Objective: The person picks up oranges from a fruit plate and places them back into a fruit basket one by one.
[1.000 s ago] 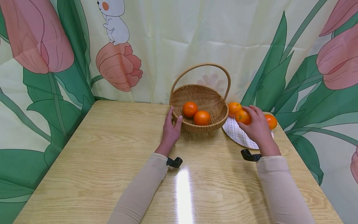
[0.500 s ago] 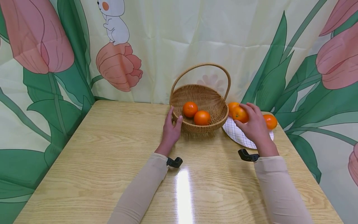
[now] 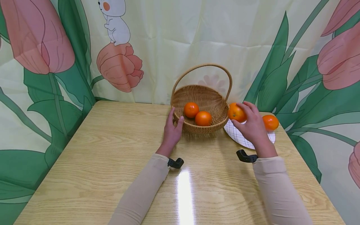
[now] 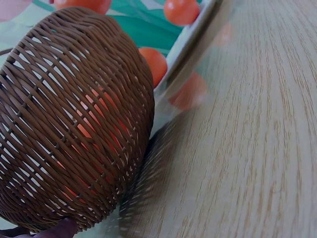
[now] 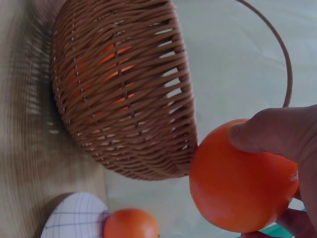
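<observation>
My left hand (image 3: 172, 131) rests against the left side of a wicker basket (image 3: 206, 128), fingers fairly straight and thumb apart, near the rim. In the left wrist view a dark fingertip (image 4: 59, 229) touches the woven wall. Inside the basket lie two oranges, one farther back (image 3: 191, 110) and one in front (image 3: 203, 118). My right hand (image 3: 251, 126) holds another orange (image 5: 242, 176) between thumb and fingers, at rim height beside the basket's right edge. Below it, one orange (image 5: 131, 224) sits on a white checked plate (image 3: 239, 137); another orange (image 3: 270, 122) is at the plate's right side.
The basket's tall arched handle (image 3: 208, 65) rises over its opening. A wooden table (image 3: 112, 162) extends to the front and left. Behind it hangs a curtain (image 3: 174, 47) printed with tulips and a white animal. Black wrist mounts (image 3: 175, 163) sit on both forearms.
My right hand has carried its orange left, from over the plate to the basket's right rim, and it now covers the plate's left orange in the head view. My left hand and the basket stay put.
</observation>
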### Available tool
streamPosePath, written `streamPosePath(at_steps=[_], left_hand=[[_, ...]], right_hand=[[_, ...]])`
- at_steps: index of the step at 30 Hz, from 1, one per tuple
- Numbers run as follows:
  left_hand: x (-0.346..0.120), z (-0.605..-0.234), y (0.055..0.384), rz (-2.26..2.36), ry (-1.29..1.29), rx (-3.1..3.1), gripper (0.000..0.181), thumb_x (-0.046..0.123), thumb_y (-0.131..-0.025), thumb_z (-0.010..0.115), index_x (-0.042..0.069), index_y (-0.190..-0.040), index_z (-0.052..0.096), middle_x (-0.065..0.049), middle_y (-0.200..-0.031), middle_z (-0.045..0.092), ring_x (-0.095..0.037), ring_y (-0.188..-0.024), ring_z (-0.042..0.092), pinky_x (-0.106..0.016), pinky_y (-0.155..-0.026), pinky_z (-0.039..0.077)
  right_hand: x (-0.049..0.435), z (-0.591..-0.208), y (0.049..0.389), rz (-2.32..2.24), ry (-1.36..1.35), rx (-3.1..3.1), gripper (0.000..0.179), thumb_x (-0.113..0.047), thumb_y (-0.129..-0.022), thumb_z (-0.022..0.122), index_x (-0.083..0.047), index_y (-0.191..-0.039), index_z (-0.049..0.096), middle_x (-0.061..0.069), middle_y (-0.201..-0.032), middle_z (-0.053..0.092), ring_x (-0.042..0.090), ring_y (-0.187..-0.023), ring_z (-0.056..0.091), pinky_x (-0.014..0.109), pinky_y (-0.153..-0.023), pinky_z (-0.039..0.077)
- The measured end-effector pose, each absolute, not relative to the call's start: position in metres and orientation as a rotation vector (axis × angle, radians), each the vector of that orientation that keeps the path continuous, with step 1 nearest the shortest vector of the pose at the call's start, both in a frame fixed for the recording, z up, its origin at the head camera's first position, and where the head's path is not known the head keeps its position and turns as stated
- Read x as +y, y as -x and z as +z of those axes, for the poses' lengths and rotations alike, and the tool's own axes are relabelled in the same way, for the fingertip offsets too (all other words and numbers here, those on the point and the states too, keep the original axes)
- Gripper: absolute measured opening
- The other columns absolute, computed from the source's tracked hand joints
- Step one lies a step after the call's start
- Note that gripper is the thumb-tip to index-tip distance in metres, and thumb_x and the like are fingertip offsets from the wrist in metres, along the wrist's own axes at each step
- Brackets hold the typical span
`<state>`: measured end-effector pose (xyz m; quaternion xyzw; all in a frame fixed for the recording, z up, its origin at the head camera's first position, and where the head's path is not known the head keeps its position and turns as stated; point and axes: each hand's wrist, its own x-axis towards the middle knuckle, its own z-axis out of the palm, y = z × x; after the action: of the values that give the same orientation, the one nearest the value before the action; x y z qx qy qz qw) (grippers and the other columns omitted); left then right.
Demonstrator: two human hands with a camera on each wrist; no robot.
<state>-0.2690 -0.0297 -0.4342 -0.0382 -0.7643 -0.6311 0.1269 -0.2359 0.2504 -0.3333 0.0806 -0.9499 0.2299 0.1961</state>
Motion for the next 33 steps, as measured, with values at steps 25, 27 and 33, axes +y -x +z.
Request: streamPosePath(at_steps=[25,27,33], left_hand=[[-0.030,-0.433,0.267,-1.816,0.084,-2.268,0.059,0.058,-0.088,0.043,0.048,-0.139,0.015,0.005,-0.150,0.022,-0.018,-0.136,0.026,-0.041,-0.109,0.029],[-0.030,-0.433,0.267,-1.815,0.083,-2.268,0.059,0.058,-0.088,0.043,0.048,-0.139,0.015,0.005,-0.150,0.022,-0.018,-0.136,0.026,-0.040,-0.109,0.029],[-0.030,-0.434,0.268,-1.809,0.096,-2.269,0.060,0.060,-0.087,0.041,0.047,-0.139,0.014,0.004,-0.150,0.022,-0.021,-0.136,0.027,-0.042,-0.108,0.030]], right_hand=[[0.226,-0.330,0.241,0.682,-0.390,-2.595,0.060,-0.020,-0.076,0.073,-0.021,-0.130,0.047,0.011,-0.140,0.033,0.040,-0.117,0.042,0.056,-0.091,0.042],[0.223,-0.330,0.242,0.692,-0.412,-2.584,0.060,-0.019,-0.076,0.073,-0.021,-0.130,0.048,0.011,-0.139,0.034,0.039,-0.116,0.043,0.056,-0.091,0.042],[0.215,-0.330,0.244,0.716,-0.463,-2.565,0.060,-0.018,-0.075,0.073,-0.020,-0.130,0.048,0.011,-0.138,0.036,0.038,-0.114,0.045,0.054,-0.088,0.044]])
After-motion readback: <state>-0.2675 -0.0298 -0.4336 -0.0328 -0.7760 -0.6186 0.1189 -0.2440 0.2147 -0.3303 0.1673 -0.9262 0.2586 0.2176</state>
